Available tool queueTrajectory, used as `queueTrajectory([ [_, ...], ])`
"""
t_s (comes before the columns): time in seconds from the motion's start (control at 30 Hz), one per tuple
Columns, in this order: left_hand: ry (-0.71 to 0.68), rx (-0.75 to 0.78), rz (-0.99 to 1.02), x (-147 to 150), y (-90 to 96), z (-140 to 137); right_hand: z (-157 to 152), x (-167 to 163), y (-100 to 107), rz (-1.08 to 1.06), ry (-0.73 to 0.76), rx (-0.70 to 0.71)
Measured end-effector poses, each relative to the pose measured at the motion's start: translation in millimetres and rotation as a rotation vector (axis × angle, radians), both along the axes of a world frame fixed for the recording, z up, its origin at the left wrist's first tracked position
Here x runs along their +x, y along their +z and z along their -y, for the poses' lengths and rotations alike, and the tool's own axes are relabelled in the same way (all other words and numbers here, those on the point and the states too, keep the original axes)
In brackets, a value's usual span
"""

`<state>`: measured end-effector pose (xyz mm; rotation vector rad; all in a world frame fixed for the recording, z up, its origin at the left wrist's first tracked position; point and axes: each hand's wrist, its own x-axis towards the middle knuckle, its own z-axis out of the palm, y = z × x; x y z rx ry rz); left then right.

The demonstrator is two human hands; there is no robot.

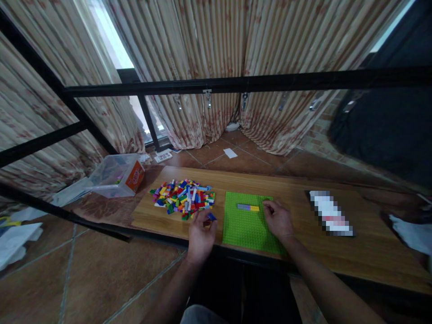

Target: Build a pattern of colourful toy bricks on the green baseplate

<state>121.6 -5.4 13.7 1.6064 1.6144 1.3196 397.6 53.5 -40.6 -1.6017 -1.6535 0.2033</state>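
Observation:
My left hand (201, 234) is near the front of the brick pile, with a dark blue toy brick (212, 217) pinched at its fingertips. My right hand (278, 218) rests over the right edge of a green studded baseplate (239, 229). Its fingers are curled together, and whatever may lie between them is hidden. On the plate's upper half sits a short row of bricks (248, 207), grey at the left, purple in the middle and yellow at the right. Left of the plate spreads a heap of mixed coloured bricks (184, 196).
A wooden tabletop (313, 247) carries everything. A blurred-out flat object (331, 213) lies at the right. Beyond the left end stands a clear plastic box (113, 177) with an orange label. A black metal rail (222, 84) crosses in front of patterned curtains (189, 45).

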Motion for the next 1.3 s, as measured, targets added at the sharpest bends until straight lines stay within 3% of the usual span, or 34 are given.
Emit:
queueTrajectory([
  [0.13, -0.108, -0.075, -0.069, 34, -2.9, -15, -1, 0, 1, -0.005, 0.001, 0.009],
  [0.37, -0.246, -0.215, -0.524, 67, 6.2, -37, 0, -2, 3, -0.019, 0.001, 0.011],
  [0.5, -0.282, -0.277, -0.646, 79, 10.6, -41, 0, -3, 4, -0.022, -0.004, 0.004],
  [0.87, -0.192, -0.271, -0.534, 77, 3.6, -40, 0, -3, 6, -0.032, -0.006, -0.003],
  [1.3, -0.185, -0.34, -0.346, 74, -0.5, -50, 0, -3, 6, -0.032, -0.006, -0.005],
])
